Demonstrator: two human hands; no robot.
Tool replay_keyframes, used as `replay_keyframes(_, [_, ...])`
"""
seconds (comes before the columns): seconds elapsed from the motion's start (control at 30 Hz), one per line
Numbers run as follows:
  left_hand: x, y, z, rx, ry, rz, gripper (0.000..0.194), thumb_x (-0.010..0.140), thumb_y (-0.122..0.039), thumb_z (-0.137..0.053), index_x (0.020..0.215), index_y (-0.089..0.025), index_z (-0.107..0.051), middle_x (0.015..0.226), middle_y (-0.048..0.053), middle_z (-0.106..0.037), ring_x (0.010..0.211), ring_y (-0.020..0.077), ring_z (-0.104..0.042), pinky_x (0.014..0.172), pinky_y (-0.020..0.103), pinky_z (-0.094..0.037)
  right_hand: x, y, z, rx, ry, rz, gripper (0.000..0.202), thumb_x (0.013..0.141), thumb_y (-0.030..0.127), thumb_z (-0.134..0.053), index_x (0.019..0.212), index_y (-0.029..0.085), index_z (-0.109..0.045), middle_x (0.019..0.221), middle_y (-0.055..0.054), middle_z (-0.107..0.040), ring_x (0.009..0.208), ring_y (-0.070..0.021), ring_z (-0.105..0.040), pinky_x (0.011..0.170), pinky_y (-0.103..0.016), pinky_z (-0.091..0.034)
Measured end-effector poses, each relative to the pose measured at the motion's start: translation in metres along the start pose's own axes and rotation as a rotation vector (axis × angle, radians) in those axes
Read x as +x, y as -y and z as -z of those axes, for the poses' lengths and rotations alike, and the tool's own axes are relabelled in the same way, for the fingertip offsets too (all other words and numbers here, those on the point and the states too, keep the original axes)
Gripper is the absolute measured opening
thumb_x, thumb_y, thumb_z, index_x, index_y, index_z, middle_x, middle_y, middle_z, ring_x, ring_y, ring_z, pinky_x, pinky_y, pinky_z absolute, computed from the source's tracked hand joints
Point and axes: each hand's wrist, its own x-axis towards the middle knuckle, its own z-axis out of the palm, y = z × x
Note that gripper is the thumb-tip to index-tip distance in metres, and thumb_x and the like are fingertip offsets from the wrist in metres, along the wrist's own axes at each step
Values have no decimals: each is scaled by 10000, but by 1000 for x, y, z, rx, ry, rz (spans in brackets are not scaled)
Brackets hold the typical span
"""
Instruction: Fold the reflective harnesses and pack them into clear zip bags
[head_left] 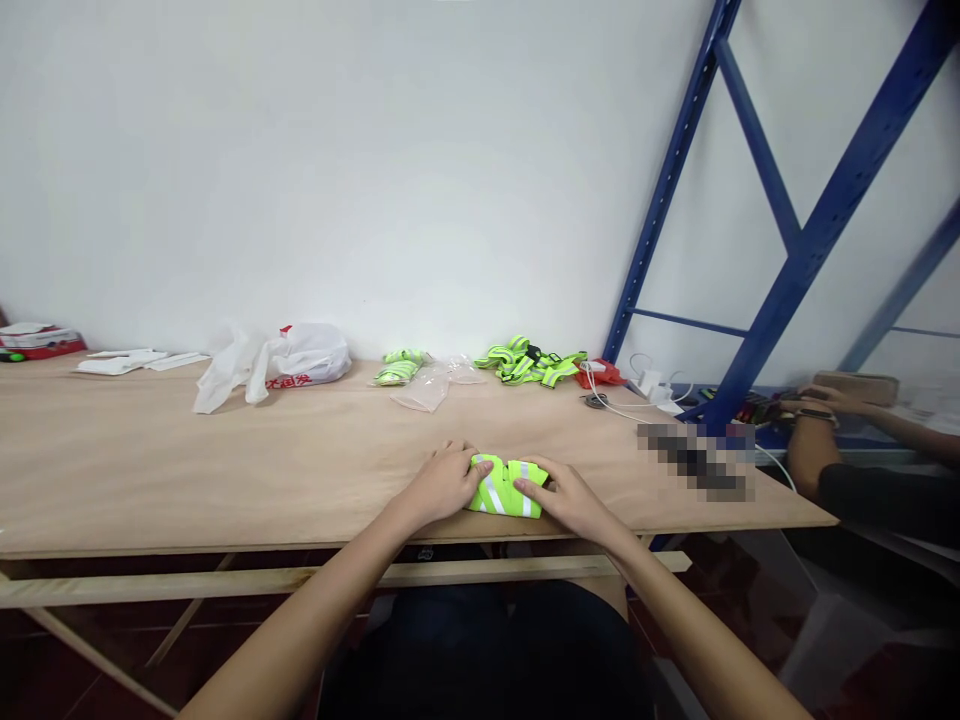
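Observation:
A folded bundle of lime-green reflective strap [495, 497] with silver stripes lies near the table's front edge. My left hand [450, 480] grips its left end, thumb pressed on top and fingers partly behind it. From the other side my right hand [564, 492] holds the right end, with its thumb also over the top. A loose heap of similar green reflective straps [525, 362], with a black buckle among them, lies farther back against the wall. Left of that heap are clear plastic bags [431, 388] and a rolled green strap bundle [400, 367], apparently bagged.
A white plastic bag [307, 352] with red print and white sheets [124, 362] lie at the back left. Cables [611, 405] and a red packet [604, 373] sit back right. Blue rack posts [799, 250] rise at right, beside another person's arm [817, 440].

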Motion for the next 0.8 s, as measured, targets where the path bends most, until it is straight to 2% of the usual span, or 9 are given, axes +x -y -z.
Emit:
replay_keyframes(0.2, [16,7,-4,69,48,77,488,1019,-476,-319,1062,-142,-673,1218,166,-631,1164,311,-563,1000,410,-415,13,-12,6,-78,37,-42,326,901,473,-597,1027,193,-707,1025,-71,-693,955,-249,-648,856,-361,-519])
replay_keyframes(0.3, [22,9,-6,148,47,144,457,1006,-471,-357,1145,-157,-659,1258,173,-624,1193,339,-550,1004,449,-412,20,-21,6,-112,56,-40,319,923,464,-562,1009,205,-728,991,-66,-687,954,-250,-638,885,-374,-504])
replay_keyframes(0.43, [24,9,-12,178,9,196,475,1001,-478,-377,1285,-154,-579,1284,203,-628,1198,385,-550,963,497,-428,24,-28,4,-192,33,-8,339,935,450,-538,1103,222,-723,1100,-92,-689,1085,-273,-602,988,-419,-452])
replay_keyframes(0.57, [19,8,-19,204,-34,238,532,1006,-497,-351,1324,-115,-541,1234,254,-647,1191,424,-553,933,517,-434,19,-27,1,-327,-26,-102,426,927,512,-537,1186,207,-686,1235,-130,-678,1184,-328,-561,1027,-486,-402])
replay_keyframes(0.67, [16,6,-25,196,-58,250,532,1017,-477,-310,1298,-94,-550,1161,268,-668,1141,431,-585,902,530,-446,16,-27,-2,-366,-21,-138,414,948,537,-488,1099,218,-706,1182,-121,-709,1123,-328,-602,979,-476,-424])
replay_keyframes(0.8, [17,3,-29,147,-69,191,471,1040,-370,-251,1234,-101,-586,1118,223,-680,1055,351,-642,909,463,-459,13,-30,-7,-240,-31,-81,396,967,520,-453,1046,218,-696,996,-83,-740,933,-262,-662,834,-373,-493])
